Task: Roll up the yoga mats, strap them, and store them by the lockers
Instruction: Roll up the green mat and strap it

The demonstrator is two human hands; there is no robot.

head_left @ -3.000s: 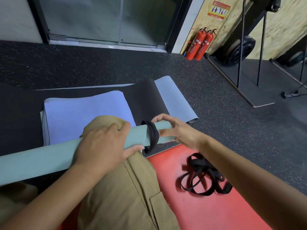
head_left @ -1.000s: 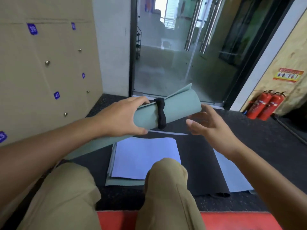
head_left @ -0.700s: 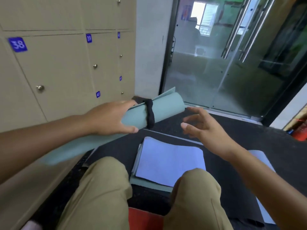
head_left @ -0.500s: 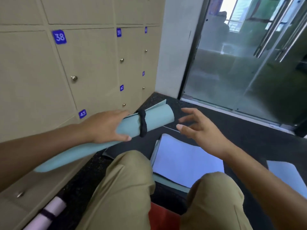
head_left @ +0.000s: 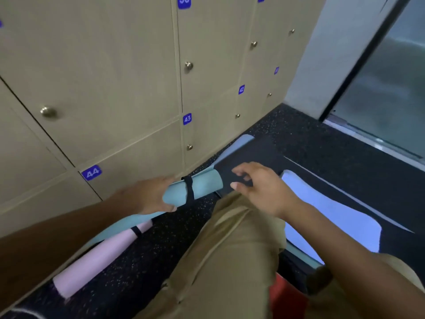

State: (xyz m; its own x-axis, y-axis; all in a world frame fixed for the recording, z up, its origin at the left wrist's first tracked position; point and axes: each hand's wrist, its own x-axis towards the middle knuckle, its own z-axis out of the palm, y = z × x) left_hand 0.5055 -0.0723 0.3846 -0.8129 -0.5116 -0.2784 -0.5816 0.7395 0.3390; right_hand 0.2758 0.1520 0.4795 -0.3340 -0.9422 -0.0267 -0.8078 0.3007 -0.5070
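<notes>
Lockers (head_left: 110,72) beside left-hand-held teal roll (head_left: 202,187)

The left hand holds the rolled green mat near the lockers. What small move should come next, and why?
Probably lower the green mat to the floor beside the pink mat and let go. Its strap is already on, the left hand grips it close to the lockers, and the right hand holds nothing.

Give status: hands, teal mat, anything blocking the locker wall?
Left hand grips rolled teal mat, black strap on. Right hand open, off the mat. Pink rolled mat already lies along lockers, under the teal one.
</notes>
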